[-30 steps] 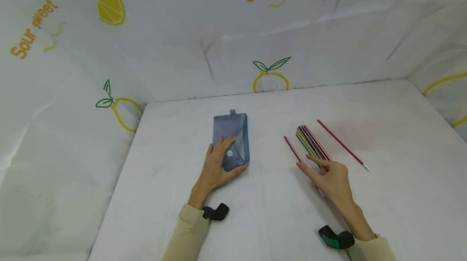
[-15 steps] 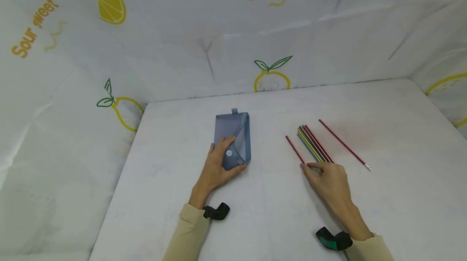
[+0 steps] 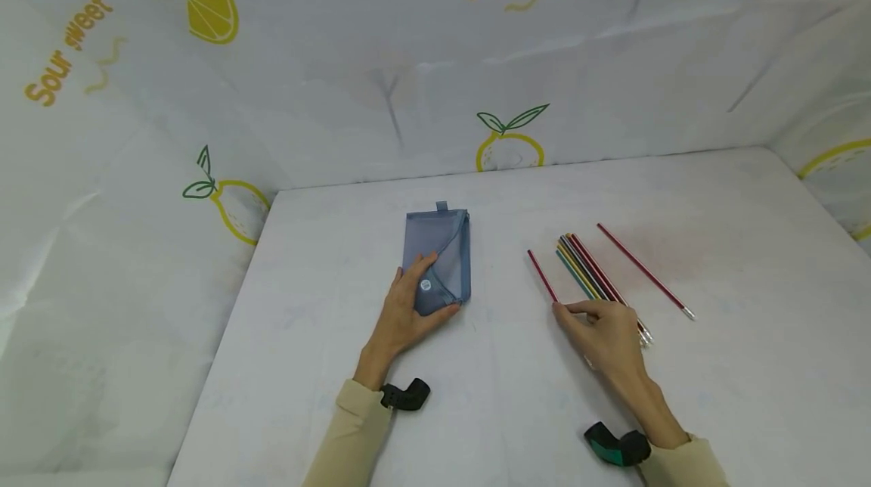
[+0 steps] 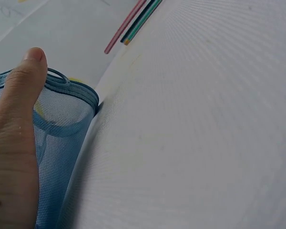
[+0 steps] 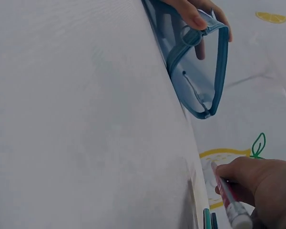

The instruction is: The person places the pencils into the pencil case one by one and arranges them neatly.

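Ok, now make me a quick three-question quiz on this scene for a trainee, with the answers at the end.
1. Multiple choice: what does the left hand touch?
A. the backdrop
B. the blue pouch
C. nothing

2. True or false: the pencil bundle shows more than one colour.

3. What colour is the pencil that the right hand pinches?

Key:
1. B
2. True; teal, yellow and red all show.
3. Red
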`<state>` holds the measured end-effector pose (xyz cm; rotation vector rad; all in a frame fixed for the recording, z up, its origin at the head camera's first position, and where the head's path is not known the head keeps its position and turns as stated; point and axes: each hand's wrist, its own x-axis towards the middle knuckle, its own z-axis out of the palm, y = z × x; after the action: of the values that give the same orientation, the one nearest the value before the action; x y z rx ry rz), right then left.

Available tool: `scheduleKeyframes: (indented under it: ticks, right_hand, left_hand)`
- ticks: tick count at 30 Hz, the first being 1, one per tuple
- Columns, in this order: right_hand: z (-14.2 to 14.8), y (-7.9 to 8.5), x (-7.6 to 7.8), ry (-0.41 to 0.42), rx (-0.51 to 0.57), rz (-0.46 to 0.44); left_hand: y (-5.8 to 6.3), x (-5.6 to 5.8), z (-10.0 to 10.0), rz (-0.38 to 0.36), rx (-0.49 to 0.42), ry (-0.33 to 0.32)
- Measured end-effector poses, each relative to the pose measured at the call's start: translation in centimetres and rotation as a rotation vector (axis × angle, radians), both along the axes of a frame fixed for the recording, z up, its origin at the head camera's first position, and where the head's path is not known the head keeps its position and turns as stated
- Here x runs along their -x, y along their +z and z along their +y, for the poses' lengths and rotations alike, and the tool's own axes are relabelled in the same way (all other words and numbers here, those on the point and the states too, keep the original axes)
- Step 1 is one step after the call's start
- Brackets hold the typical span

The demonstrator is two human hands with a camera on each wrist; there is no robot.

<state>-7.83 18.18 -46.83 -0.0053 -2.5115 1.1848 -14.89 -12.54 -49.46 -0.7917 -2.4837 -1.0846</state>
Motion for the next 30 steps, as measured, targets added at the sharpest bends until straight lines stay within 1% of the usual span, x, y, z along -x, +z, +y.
scheduleKeyframes:
  ticks: [6,10,13,17,25,30]
  right_hand:
    - [-1.6,0.9,0.8,-0.004,0.117,-0.113]
    - [-2.8,1.5,1.5,0.003,0.185,-0.17]
    - [-3.6,1.7,2.2,0.028,0.23,-0.189]
    - [-4.5,1.7,3.0,0.047,0.26,-0.211]
    - [-6.1,1.6,4.2,0.041,0.302,-0.271]
    - [-7.0,1.6,4.9,0.048,0.335,-0.26]
  left_hand:
    - [0.0,-0.1,0.1,-0.031,-0.014,0.01]
    - [0.1,0.0,0.1,-0.043,-0.01,0.026]
    - [0.1,0.1,0.1,-0.047,-0.014,0.028]
    - [0.0,0.0,0.1,-0.043,-0.024,0.024]
    - [0.0,0.0,0.0,-0.036,-0.02,0.02]
    - [0.0,0.0,0.0,-0.014,-0.008,0.004]
